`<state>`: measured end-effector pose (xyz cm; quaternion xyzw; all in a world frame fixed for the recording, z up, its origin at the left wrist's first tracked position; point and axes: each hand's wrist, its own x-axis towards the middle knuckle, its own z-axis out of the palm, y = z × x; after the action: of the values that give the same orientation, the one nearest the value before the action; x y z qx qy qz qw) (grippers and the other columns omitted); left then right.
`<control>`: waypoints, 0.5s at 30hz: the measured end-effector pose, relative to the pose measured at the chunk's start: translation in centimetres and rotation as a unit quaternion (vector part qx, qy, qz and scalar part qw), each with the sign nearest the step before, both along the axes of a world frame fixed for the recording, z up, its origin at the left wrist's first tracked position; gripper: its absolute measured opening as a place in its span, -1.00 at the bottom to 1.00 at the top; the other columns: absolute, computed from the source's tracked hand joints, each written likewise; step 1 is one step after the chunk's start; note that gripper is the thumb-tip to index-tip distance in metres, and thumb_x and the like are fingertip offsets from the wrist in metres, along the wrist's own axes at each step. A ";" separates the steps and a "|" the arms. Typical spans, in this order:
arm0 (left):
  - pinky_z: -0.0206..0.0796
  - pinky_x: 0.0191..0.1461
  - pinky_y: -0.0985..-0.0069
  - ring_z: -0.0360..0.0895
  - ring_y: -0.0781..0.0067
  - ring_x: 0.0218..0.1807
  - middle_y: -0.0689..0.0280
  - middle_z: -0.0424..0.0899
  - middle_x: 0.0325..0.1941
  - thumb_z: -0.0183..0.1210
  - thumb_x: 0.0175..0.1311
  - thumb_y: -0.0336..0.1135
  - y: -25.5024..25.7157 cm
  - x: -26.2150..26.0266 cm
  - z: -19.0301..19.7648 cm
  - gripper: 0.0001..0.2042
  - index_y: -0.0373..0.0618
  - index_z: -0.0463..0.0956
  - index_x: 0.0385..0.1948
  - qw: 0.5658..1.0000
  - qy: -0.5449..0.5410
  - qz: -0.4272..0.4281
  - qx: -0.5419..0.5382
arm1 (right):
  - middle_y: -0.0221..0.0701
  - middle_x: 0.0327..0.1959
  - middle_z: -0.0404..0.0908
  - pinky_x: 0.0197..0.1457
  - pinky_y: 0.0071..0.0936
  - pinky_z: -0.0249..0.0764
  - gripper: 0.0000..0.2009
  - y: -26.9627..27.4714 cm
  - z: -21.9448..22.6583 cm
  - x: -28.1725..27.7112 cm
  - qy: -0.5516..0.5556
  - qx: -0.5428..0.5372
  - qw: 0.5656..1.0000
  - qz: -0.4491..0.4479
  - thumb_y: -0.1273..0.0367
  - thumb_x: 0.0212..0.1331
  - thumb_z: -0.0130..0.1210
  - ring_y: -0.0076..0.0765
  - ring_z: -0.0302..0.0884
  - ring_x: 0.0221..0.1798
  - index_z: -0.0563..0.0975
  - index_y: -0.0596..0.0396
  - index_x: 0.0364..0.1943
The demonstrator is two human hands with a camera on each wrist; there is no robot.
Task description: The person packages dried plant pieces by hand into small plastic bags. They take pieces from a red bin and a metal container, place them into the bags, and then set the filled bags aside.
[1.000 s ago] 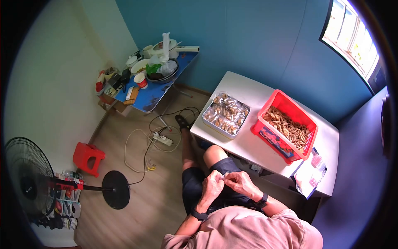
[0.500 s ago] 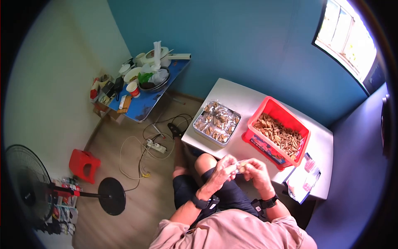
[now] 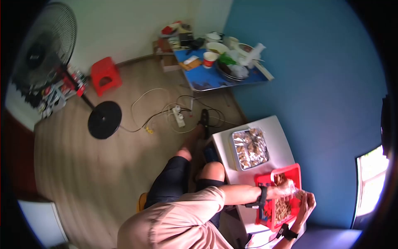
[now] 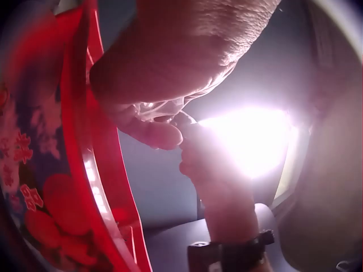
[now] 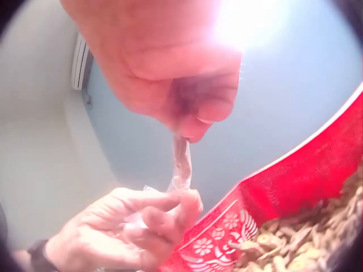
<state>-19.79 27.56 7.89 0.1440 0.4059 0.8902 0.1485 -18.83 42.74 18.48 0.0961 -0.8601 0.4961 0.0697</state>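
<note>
Both hands are raised over the red plastic basket [image 3: 297,171], which is filled with dried brown pieces [image 5: 289,252]. My left hand [image 3: 283,189] pinches a small clear plastic bag [image 5: 181,164] from below, with more crinkled film bunched in its palm. From above, the thumb and fingers of my right hand [image 5: 164,73] grip the other end of the bag, so it stretches upright between the hands. In the left wrist view, film [image 4: 161,107] shows under the left fingers, close to the right hand [image 4: 218,175]. Glare blurs the bag's contents.
A metal tin [image 3: 237,159] of clear bags with brown pieces sits beside the basket on the white table [image 3: 222,143]. Further back stands a blue table [image 3: 203,79] with bowls and a paper cup. A fan [image 3: 103,120], a red stool [image 3: 105,74] and cables with a power strip [image 3: 178,116] occupy the floor.
Both hands have moved from above the lap out over the red basket, carrying the clear plastic bag. The head view has turned, and the body now leans toward the basket.
</note>
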 end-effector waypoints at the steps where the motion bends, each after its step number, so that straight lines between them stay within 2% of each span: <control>1: 0.41 -0.53 0.55 0.50 0.53 -0.55 0.34 0.51 -0.42 0.02 0.37 -0.20 1.7 -1.5 -3.2 -0.83 -0.08 0.37 -0.24 0.996 0.004 -0.045 0.078 | -0.58 -0.62 0.41 -0.61 -0.63 0.12 -0.83 0.6 -0.6 -1.3 -0.005 -0.009 1.000 -0.011 0.41 0.27 0.05 -0.71 0.18 -0.64 0.50 0.15 -0.48; 2: 0.43 -0.45 0.53 0.51 0.52 -0.48 0.34 0.50 -0.35 0.00 0.39 -0.16 0.8 -0.5 -2.4 -0.81 -0.07 0.36 -0.20 0.993 -0.008 -0.017 0.115 | -0.58 -0.62 0.41 -0.61 -0.63 0.12 -0.83 0.9 -1.1 -2.5 -0.009 -0.007 1.000 0.003 0.41 0.27 0.05 -0.71 0.18 -0.64 0.50 0.15 -0.48; 3: 0.45 -0.38 0.51 0.52 0.50 -0.40 0.33 0.49 -0.28 -0.02 0.41 -0.12 0.8 0.3 -2.6 -0.78 -0.06 0.34 -0.16 0.988 -0.020 0.006 0.150 | -0.55 -0.63 0.41 -0.57 -0.57 0.19 -0.84 1.2 -1.7 -3.4 0.053 0.085 0.995 0.004 0.43 0.25 0.04 -0.66 0.23 -0.62 0.48 0.16 -0.48; 4: 0.44 -0.26 0.52 0.50 0.50 -0.29 0.30 0.47 -0.20 -0.09 0.45 -0.06 -0.5 1.2 -1.3 -0.74 -0.04 0.32 -0.11 0.995 -0.005 0.001 0.102 | -0.52 -0.63 0.42 -0.54 -0.51 0.25 -0.85 1.3 -2.3 -4.0 0.113 0.174 0.978 0.003 0.44 0.23 0.03 -0.61 0.29 -0.59 0.46 0.17 -0.48; 5: 0.43 -0.25 0.51 0.49 0.50 -0.28 0.29 0.47 -0.18 -0.13 0.47 -0.02 -0.3 1.1 -1.6 -0.71 -0.05 0.31 -0.11 0.989 -0.014 -0.011 0.148 | -0.42 -0.63 0.46 -0.45 -0.39 0.35 -0.89 0.6 -3.1 -4.4 0.112 0.202 0.973 0.015 0.46 0.17 0.01 -0.48 0.37 -0.56 0.47 0.19 -0.47; 7: 0.43 -0.24 0.51 0.49 0.50 -0.26 0.28 0.47 -0.19 -0.14 0.47 -0.01 -0.7 1.1 -1.5 -0.70 -0.06 0.31 -0.11 0.992 -0.041 -0.008 0.116 | -0.33 -0.61 0.52 -0.43 -0.35 0.37 -0.89 0.6 -4.8 -5.6 0.092 0.289 0.953 0.016 0.46 0.16 0.01 -0.37 0.40 -0.58 0.50 0.17 -0.48; 9: 0.40 -0.26 0.55 0.47 0.53 -0.32 0.30 0.51 -0.26 -0.14 0.46 0.02 -1.8 1.7 -1.0 -0.65 -0.08 0.33 -0.07 0.988 -0.059 -0.004 0.144 | -0.29 -0.60 0.53 -0.43 -0.32 0.38 -0.89 -0.6 -5.4 -6.0 0.113 0.278 0.954 0.002 0.46 0.15 0.00 -0.31 0.42 -0.57 0.51 0.16 -0.48; 11: 0.37 -0.31 0.58 0.47 0.55 -0.36 0.31 0.54 -0.30 -0.08 0.43 -0.07 -3.8 2.7 0.0 -0.72 -0.08 0.37 -0.09 0.983 -0.103 -0.002 0.150 | -0.25 -0.58 0.54 -0.43 -0.29 0.39 -0.89 -1.0 -5.8 -5.9 0.130 0.268 0.954 -0.020 0.46 0.14 0.00 -0.24 0.44 -0.57 0.52 0.15 -0.48; 12: 0.37 -0.31 0.58 0.47 0.55 -0.36 0.31 0.54 -0.30 -0.08 0.43 -0.07 -3.9 2.5 -0.3 -0.72 -0.08 0.37 -0.09 0.983 -0.104 0.000 0.149 | -0.24 -0.57 0.55 -0.42 -0.28 0.40 -0.89 -1.0 -5.8 -5.9 0.109 0.335 0.935 0.029 0.46 0.14 0.00 -0.21 0.46 -0.55 0.52 0.14 -0.47; 15: 0.31 -0.41 0.61 0.46 0.56 -0.41 0.32 0.57 -0.33 -0.01 0.34 -0.15 -5.6 2.6 0.4 -0.77 -0.08 0.41 -0.15 0.974 -0.144 -0.040 0.170 | -0.22 -0.54 0.57 -0.39 -0.26 0.43 -0.92 -1.5 -6.1 -6.3 0.127 0.331 0.933 0.065 0.44 0.13 0.01 -0.18 0.52 -0.52 0.52 0.11 -0.45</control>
<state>-17.14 21.94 8.30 0.0531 0.2168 0.9510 0.2140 -25.17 41.26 12.39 0.2315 -0.9515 0.1702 0.1100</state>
